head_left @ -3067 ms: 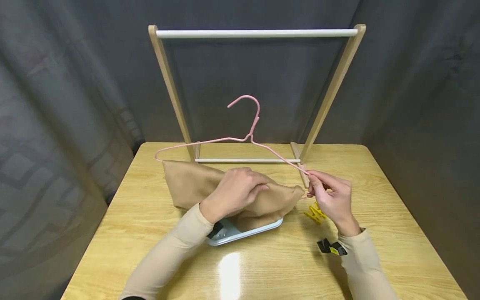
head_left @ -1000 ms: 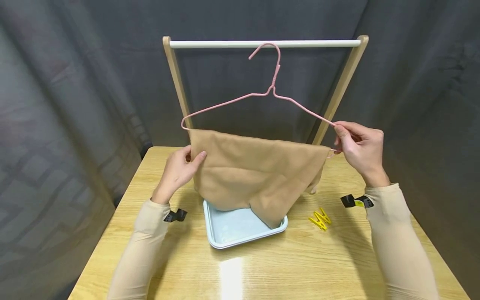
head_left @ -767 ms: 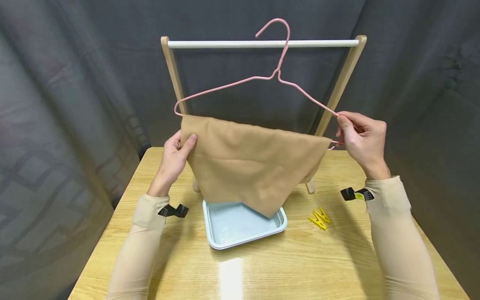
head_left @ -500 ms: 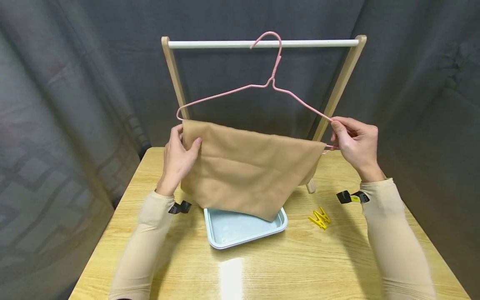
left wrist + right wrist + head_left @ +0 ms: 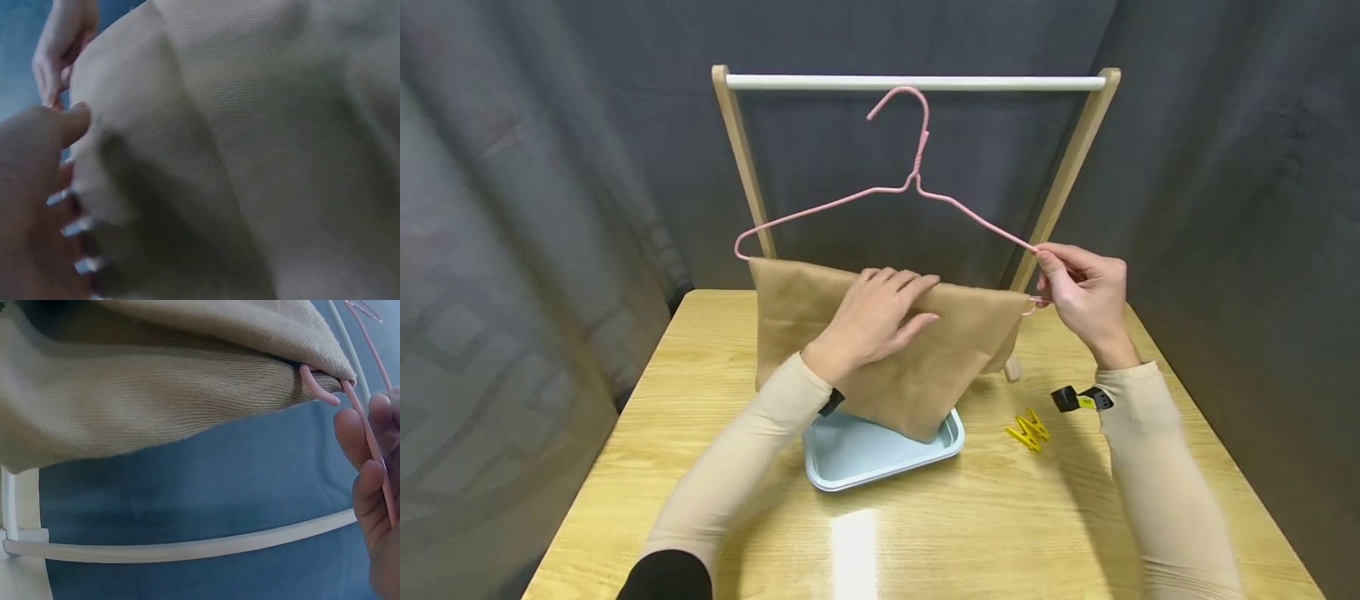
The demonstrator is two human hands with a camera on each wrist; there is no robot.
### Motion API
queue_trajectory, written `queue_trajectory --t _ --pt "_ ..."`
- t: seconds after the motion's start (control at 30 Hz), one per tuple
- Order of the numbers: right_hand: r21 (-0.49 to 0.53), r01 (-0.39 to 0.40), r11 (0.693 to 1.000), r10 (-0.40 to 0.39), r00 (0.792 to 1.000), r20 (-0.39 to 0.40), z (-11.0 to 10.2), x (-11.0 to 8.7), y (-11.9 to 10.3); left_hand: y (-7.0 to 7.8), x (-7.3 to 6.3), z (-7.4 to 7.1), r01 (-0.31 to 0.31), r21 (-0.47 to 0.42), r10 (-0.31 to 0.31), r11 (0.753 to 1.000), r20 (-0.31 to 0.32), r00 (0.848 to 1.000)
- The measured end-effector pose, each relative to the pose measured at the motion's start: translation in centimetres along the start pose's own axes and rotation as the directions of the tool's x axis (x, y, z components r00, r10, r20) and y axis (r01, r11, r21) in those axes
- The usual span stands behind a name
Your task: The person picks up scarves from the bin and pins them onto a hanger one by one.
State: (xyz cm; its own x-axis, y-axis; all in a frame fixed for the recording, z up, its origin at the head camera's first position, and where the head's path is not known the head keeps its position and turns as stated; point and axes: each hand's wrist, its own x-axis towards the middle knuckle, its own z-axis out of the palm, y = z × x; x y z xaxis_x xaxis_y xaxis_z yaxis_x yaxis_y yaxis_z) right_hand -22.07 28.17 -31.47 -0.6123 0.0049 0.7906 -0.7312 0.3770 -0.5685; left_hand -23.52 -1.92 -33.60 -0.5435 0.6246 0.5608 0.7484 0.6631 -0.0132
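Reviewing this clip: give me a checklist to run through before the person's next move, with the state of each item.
1. Right hand grips hanger: ok, pinching its wire near one end.
2. Cloth over the hanger's lower bar: ok.
3. Cloth's top edge level: not ok, it slopes down toward the right hand.
4. Left hand off the cloth: not ok, it rests on it.
5. Cloth clear of tray: cannot tell, its lower corner overlaps the tray in the head view.
6. Clips on the cloth: not ok, they lie on the table.
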Motion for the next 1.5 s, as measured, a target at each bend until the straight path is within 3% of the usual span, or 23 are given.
queue_trajectory --t 0.17,0.3,0.43,0.53,0.6,0.67,0.77,0.9,1.0,1.07,1.13,1.37,1.5 --pt "-0.006 0.026 1.000 -0.025 0.999 0.044 1.1 -0.2 0.0 -0.3 1.0 1.3 -0.079 -0.084 0.070 0.993 -0.104 0.992" --pt "-0.030 0.038 0.999 -0.036 0.998 0.056 1.4 -0.4 -0.2 -0.4 1.7 0.7 -0.025 -0.154 0.003 0.988 -0.140 0.990" --pt "-0.020 0.064 0.998 -0.063 0.996 0.071 1.7 -0.7 -0.3 -0.3 2.7 -0.8 0.117 -0.184 -0.138 0.976 -0.104 0.985" --pt "-0.005 0.075 0.997 -0.074 0.995 0.071 2.0 -1.0 -0.3 -0.2 3.7 -1.8 0.243 -0.167 -0.252 0.956 -0.035 0.967" --pt "0.000 0.078 0.997 -0.078 0.995 0.058 2.2 -1.2 -0.3 -0.3 4.2 -2.1 0.310 -0.105 -0.308 0.945 0.035 0.951" --pt "-0.002 0.071 0.997 -0.071 0.997 0.036 2.2 -1.1 -0.4 -0.3 4.5 -2.0 0.329 -0.021 -0.325 0.944 0.106 0.940" --pt "-0.015 0.056 0.998 -0.056 0.998 0.002 2.2 -0.7 -0.6 -0.3 4.4 -1.6 0.269 0.036 -0.272 0.962 0.130 0.954" --pt "-0.015 0.031 0.999 -0.031 0.999 -0.025 2.0 -0.2 -0.8 -0.2 3.8 -1.2 0.097 -0.068 -0.091 0.993 0.090 0.992" --pt "0.001 0.025 1.000 -0.025 0.999 -0.034 1.9 0.1 -1.0 -0.1 3.8 -0.9 -0.019 -0.108 0.028 0.994 0.083 0.996" --pt "0.007 0.025 1.000 -0.025 0.999 -0.029 1.9 0.2 -1.1 -0.1 3.9 -0.9 -0.051 -0.101 0.058 0.994 0.070 0.996" --pt "0.009 0.028 1.000 -0.028 0.999 -0.016 2.0 0.2 -1.2 -0.1 4.0 -1.0 -0.041 -0.111 0.047 0.993 0.050 0.998" --pt "0.029 0.043 0.999 -0.045 0.997 0.057 2.2 0.0 -1.6 -0.2 4.9 -2.8 0.083 -0.221 -0.079 0.972 0.023 0.997" --pt "0.033 0.063 0.997 -0.064 0.997 0.037 2.2 0.0 -1.8 -0.2 5.7 -3.3 0.117 -0.250 -0.095 0.961 0.101 0.990"
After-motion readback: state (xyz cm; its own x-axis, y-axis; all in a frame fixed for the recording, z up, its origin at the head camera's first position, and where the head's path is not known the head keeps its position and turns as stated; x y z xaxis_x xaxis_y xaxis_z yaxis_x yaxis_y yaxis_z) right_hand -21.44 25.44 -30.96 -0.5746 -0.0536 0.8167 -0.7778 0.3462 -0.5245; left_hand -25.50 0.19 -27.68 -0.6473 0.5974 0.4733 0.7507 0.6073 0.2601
